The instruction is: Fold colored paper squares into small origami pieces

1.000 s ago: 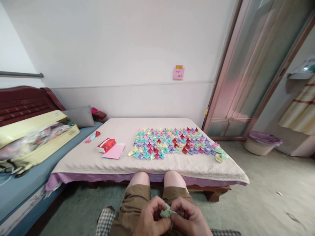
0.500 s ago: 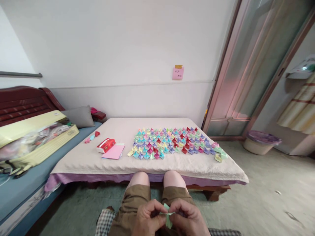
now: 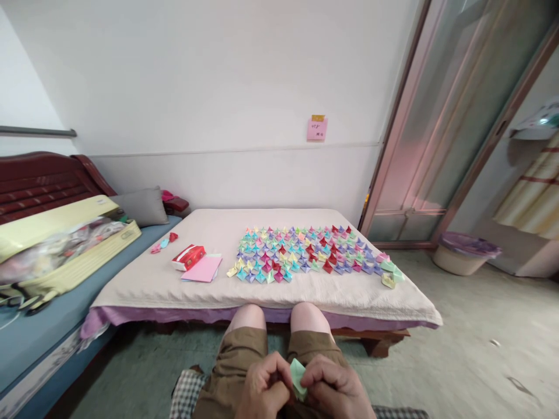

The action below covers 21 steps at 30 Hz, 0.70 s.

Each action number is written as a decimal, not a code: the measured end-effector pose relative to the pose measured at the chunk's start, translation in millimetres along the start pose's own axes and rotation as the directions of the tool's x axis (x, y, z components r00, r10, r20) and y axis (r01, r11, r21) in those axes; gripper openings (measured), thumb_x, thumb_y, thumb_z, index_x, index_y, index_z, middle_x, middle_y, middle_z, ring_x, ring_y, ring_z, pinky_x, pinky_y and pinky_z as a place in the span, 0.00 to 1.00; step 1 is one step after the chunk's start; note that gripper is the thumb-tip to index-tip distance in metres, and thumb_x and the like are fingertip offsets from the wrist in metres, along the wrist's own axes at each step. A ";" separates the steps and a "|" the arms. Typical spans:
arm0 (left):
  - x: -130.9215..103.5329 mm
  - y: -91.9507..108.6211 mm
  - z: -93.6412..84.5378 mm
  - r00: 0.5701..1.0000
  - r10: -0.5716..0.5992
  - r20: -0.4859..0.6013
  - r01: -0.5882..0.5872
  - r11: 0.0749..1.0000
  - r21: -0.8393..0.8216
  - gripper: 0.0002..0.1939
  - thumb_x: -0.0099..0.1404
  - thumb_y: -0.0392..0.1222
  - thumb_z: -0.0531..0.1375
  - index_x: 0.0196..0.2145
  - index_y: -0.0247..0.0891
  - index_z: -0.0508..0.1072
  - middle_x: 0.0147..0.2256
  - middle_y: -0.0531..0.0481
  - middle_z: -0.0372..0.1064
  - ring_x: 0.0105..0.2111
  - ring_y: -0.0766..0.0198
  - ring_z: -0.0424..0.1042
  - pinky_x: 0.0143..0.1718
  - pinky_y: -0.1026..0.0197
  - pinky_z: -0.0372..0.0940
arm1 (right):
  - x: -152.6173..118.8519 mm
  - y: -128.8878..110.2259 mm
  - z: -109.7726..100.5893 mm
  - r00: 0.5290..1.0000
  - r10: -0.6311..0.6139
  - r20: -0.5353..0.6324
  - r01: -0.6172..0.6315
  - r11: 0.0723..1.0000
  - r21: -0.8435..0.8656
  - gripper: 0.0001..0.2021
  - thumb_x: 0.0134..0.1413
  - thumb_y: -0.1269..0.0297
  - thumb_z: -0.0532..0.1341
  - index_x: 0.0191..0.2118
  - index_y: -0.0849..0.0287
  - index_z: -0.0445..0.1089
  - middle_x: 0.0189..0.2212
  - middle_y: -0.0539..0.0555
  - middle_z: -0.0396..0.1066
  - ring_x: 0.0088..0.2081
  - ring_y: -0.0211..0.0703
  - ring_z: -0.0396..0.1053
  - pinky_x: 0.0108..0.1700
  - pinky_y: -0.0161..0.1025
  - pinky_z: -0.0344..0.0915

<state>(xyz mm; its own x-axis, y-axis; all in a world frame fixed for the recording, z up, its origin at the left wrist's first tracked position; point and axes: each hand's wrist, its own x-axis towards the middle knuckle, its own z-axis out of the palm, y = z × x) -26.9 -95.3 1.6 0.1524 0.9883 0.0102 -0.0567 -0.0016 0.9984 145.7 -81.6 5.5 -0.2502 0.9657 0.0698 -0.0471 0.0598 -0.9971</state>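
Above my lap, a small pale green folded paper is pinched between my two hands. My left hand has its thumb and forefinger closed at the paper's left edge. The fingertips of my right hand grip its right side. The paper shows a pointed top, and its lower part is partly hidden by my fingers. In front of my knees, rows of folded paper pieces in many colours stand on the cream bed cover.
A red and white packet lies beside pink paper sheets. Small pink, blue and red items are farther left. An open yellow case sits on the blue bed. A lined bin stands at right.
The green paper has turned from a narrow, winged shape to a broader diamond-like face. My fingers have shifted slightly around it, and the view has moved a little.
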 end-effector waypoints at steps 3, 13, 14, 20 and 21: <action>0.4 -4.3 2.6 1.000 -0.029 -0.001 0.029 0.995 -0.092 0.06 0.50 0.34 0.58 0.27 0.40 0.64 0.21 0.58 0.61 0.21 0.67 0.57 0.23 0.65 0.51 | 0.3 -1.3 -0.8 0.998 -0.069 0.016 0.070 0.996 -0.054 0.11 0.40 0.76 0.61 0.22 0.54 0.79 0.22 0.49 0.70 0.26 0.41 0.66 0.30 0.36 0.60; 0.1 -3.7 4.2 1.000 -0.003 -0.023 0.004 0.999 0.032 0.16 0.58 0.53 0.61 0.28 0.40 0.62 0.21 0.58 0.59 0.20 0.68 0.57 0.23 0.66 0.53 | -2.4 -4.3 0.6 0.993 -0.095 0.071 0.100 0.993 -0.067 0.10 0.44 0.74 0.60 0.21 0.57 0.76 0.24 0.51 0.70 0.29 0.42 0.66 0.34 0.37 0.60; -0.2 -3.6 4.3 1.000 0.008 -0.029 -0.007 0.999 0.041 0.16 0.59 0.53 0.61 0.29 0.40 0.62 0.21 0.58 0.59 0.20 0.68 0.57 0.23 0.66 0.53 | -2.5 -6.7 1.0 0.996 -0.059 0.065 0.060 0.998 -0.017 0.08 0.43 0.74 0.60 0.21 0.57 0.74 0.24 0.50 0.70 0.29 0.42 0.65 0.33 0.36 0.60; -3.3 -4.9 4.5 0.984 0.165 -0.066 -0.146 0.963 0.226 0.15 0.62 0.55 0.58 0.30 0.40 0.64 0.22 0.57 0.58 0.22 0.67 0.55 0.25 0.65 0.49 | 0.7 -12.7 3.7 0.987 0.121 0.105 -0.119 0.993 -0.026 0.10 0.47 0.58 0.63 0.25 0.59 0.68 0.20 0.45 0.58 0.24 0.37 0.53 0.27 0.34 0.50; -3.7 -6.0 4.7 0.982 0.177 -0.064 -0.156 0.956 0.249 0.15 0.62 0.55 0.57 0.30 0.40 0.64 0.22 0.57 0.58 0.22 0.66 0.55 0.25 0.64 0.49 | 1.5 -11.1 4.1 0.986 0.118 0.118 -0.109 0.991 -0.081 0.13 0.48 0.55 0.63 0.23 0.60 0.67 0.19 0.45 0.57 0.24 0.37 0.52 0.27 0.35 0.49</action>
<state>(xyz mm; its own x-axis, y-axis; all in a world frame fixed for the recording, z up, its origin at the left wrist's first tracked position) -22.5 -99.7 -4.2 0.0768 0.9801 0.1830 0.1681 -0.1937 0.9666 141.9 -81.8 16.8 -0.3666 0.9293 -0.0451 0.0590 -0.0252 -0.9979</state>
